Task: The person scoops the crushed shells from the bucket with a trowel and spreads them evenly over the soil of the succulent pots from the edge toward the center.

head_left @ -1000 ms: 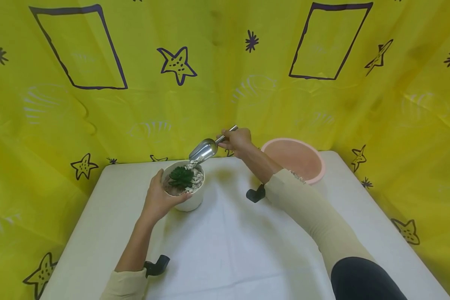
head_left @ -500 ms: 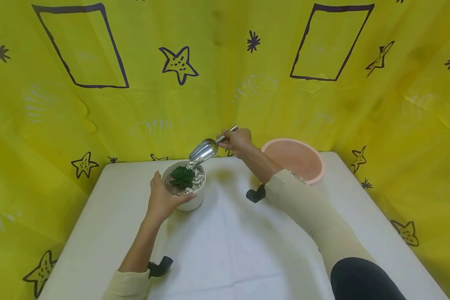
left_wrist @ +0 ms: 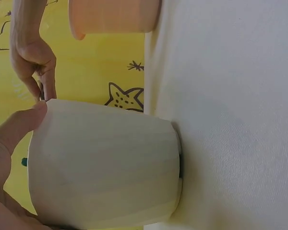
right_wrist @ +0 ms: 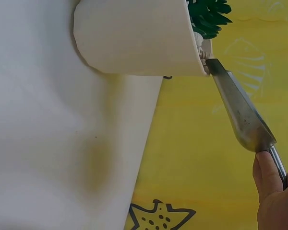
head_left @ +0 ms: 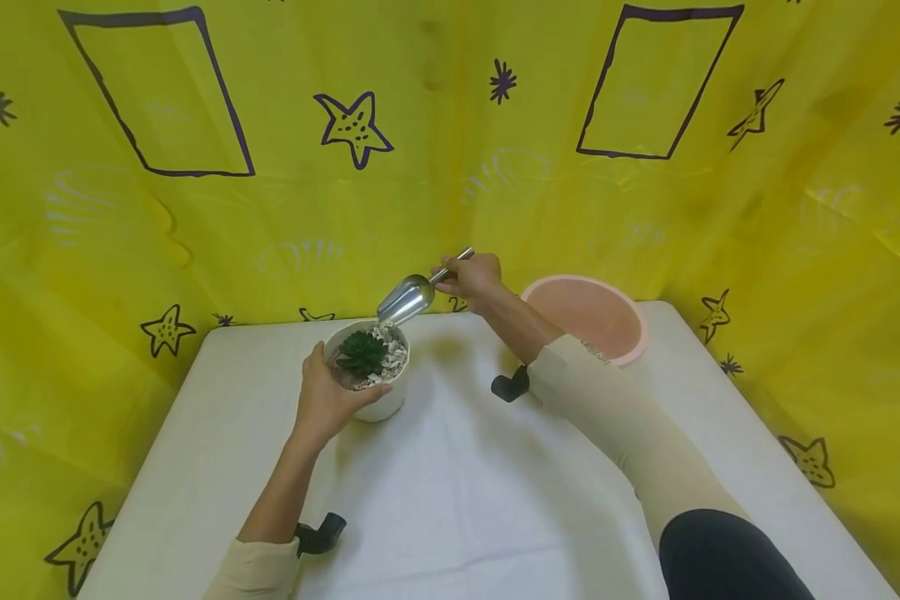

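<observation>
My right hand [head_left: 477, 280] grips the handle of a metal scoop [head_left: 407, 300] by its far end. The scoop tilts down to the left, its lip at the rim of a white flower pot [head_left: 384, 407]. In the right wrist view, the scoop [right_wrist: 242, 115] meets the pot's edge beside white pebbles [right_wrist: 202, 51]. A green succulent [head_left: 363, 354] stands in the pot, with white pebbles on its right side. My left hand [head_left: 327, 402] holds the pot by its rim from the left, thumb on the near side; its other fingers are partly hidden.
A pink basin [head_left: 630, 312] stands at the back right, partly behind my right forearm, with some pebbles showing inside. A white cloth covers the table [head_left: 435, 500]. A yellow patterned curtain [head_left: 450, 192] hangs close behind the table.
White pebbles on the scoop's lip have slid down into the pot, and less shows in the scoop now. My left hand has shifted slightly right on the pot; the right hand stays nearly still.
</observation>
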Available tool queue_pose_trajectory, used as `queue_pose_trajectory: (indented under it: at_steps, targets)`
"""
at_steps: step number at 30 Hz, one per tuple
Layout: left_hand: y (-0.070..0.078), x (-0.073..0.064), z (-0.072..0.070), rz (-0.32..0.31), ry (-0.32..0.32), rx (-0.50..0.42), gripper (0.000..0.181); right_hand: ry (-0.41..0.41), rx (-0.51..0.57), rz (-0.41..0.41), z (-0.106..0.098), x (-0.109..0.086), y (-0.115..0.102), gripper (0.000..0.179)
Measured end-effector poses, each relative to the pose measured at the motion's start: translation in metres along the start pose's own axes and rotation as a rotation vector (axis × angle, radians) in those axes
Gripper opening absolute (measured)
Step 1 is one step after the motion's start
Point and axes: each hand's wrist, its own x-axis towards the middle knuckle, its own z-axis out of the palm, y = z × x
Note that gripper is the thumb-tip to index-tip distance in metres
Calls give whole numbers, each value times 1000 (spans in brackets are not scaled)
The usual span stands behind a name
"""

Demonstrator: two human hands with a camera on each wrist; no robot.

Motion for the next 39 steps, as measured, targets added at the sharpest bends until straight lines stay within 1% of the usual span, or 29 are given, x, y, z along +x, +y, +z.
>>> queue_pose_trajectory:
  at_steps: [10, 15, 18, 23, 25, 29, 32, 39]
  targets:
    - [-5, 3, -7, 12, -76, -1, 127, -8, -5, 6, 3, 0, 1, 32]
    - [-4, 3, -9, 10, -106, -33, 129, -16, -9, -6, 4, 1, 1, 30]
    - [-3, 1, -7, 7, -87, -49, 131, -20, -12, -10, 4, 1, 2, 30]
    - [1, -2, -1, -15, 5, -15, 135, -19, -23, -15, 4, 1, 2, 31]
    - [3, -3, 1, -22, 26, -1, 134, -20, -17, -18, 4, 2, 3, 32]
    - [4, -3, 3, -25, 28, 11, 128, -29, -10, -18, 4, 2, 4, 33]
    - [4, -2, 2, -23, 13, 18, 126, -37, -20, -22, 4, 1, 5, 31]
    - [1, -1, 1, -7, -14, 14, 125, -63, -31, -66, 6, 1, 5, 24]
